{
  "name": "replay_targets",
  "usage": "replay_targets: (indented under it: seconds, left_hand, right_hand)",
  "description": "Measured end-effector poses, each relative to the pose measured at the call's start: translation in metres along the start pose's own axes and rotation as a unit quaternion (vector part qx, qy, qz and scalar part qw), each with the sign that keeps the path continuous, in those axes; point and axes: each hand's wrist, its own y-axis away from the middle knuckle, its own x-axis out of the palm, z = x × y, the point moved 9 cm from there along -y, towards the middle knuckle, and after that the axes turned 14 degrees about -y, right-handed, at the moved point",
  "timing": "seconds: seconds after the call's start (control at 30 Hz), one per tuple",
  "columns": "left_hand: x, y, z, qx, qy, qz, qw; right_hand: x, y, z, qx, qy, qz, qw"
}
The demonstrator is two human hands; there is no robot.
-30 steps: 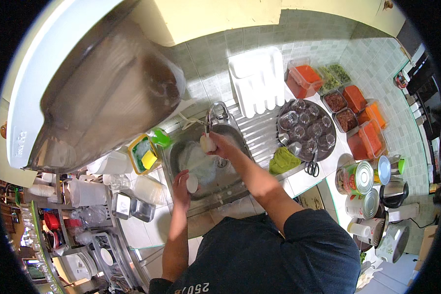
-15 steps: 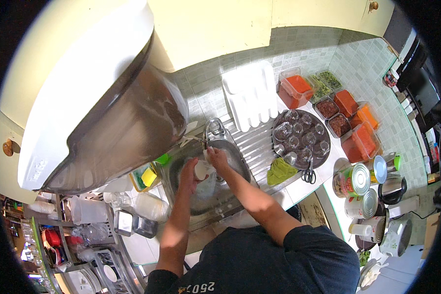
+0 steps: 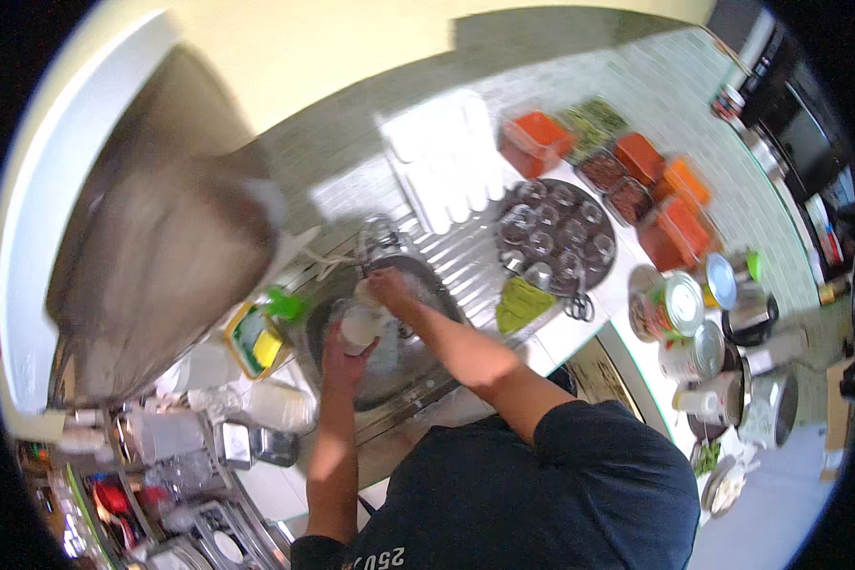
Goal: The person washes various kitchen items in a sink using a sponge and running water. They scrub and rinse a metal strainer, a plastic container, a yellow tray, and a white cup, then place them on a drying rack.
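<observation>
Over the round steel sink (image 3: 427, 380) my left hand (image 3: 340, 356) holds a small white cup (image 3: 361, 326) from below. My right hand (image 3: 389, 285) reaches across and presses on the cup's upper rim, just under the tap (image 3: 378, 236). Both forearms come in from the lower edge, the left one bare, the right one from a dark sleeve. What lies in the sink bowl is blurred behind the hands.
A yellow-and-green sponge tray (image 3: 255, 339) sits left of the sink. A round steel tray of small bowls (image 3: 556, 237), a green cloth (image 3: 521, 302), orange containers (image 3: 674, 228) and tins (image 3: 679, 304) stand to the right. A white rack (image 3: 446, 161) leans at the wall. A steel hood (image 3: 152, 275) hangs left.
My left hand has lifted the white cup from low in the sink up toward the tap, and my right hand has come onto it. The view has shifted and closed in.
</observation>
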Motion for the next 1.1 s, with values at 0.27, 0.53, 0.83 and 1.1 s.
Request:
replay_targets:
  seconds: [0.27, 0.53, 0.83, 1.1]
  left_hand:
    - [-0.006, -0.048, 0.016, 0.131, -0.226, -0.065, 0.963]
    - [-0.011, -0.041, 0.008, 0.010, 0.031, -0.023, 0.999]
    - [-0.015, -0.054, 0.014, 0.064, 0.021, -0.030, 0.997]
    - [-0.013, -0.021, -0.002, 0.264, -0.338, -0.133, 0.894]
  right_hand:
    - [0.022, 0.033, -0.027, 0.354, -0.248, 0.008, 0.902]
    - [0.049, 0.042, -0.017, 0.410, -0.549, 0.015, 0.728]
    - [0.020, 0.009, -0.009, 0.285, -0.298, 0.041, 0.910]
    - [-0.024, -0.009, 0.024, 0.213, -0.119, 0.090, 0.966]
